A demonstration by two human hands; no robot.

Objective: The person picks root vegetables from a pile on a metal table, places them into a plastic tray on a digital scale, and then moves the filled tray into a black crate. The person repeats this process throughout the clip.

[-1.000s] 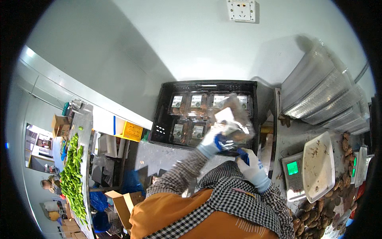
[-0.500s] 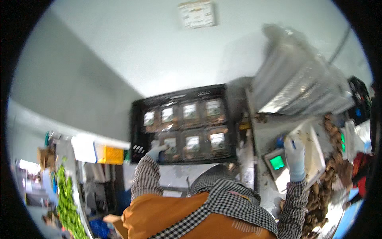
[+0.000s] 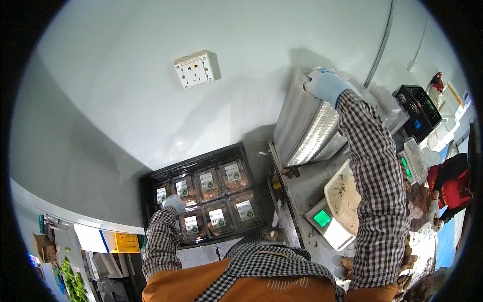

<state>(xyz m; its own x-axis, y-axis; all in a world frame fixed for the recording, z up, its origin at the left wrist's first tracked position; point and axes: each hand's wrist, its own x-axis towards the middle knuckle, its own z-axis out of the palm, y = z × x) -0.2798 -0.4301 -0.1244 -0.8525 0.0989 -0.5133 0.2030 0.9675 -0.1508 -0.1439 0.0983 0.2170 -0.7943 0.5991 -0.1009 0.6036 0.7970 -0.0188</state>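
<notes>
My right hand (image 3: 324,84), in a white and light blue glove, reaches far up to the top of a tall stack of nested clear plastic clamshell boxes (image 3: 307,126). Its fingers curl over the uppermost part of the stack. My left hand (image 3: 174,202), gloved too, rests over the left side of a black crate (image 3: 192,163), against the packed boxes; its fingers are mostly hidden. Two rows of filled clear boxes with white labels, such as this packed box (image 3: 217,217), lie in the crate. Their contents look brown.
Right of the crate, a table holds a scale (image 3: 322,219) with a green display and a white tray (image 3: 338,194) on it. Brown mushroom-like pieces (image 3: 405,261) lie farther right, near a co-worker in red and black (image 3: 445,183). Green vegetables (image 3: 73,282) lie at lower left.
My right hand has gone from beside the scale and tray up to the top of the box stack. My left hand stays at the crate's left side. The view has shifted.
</notes>
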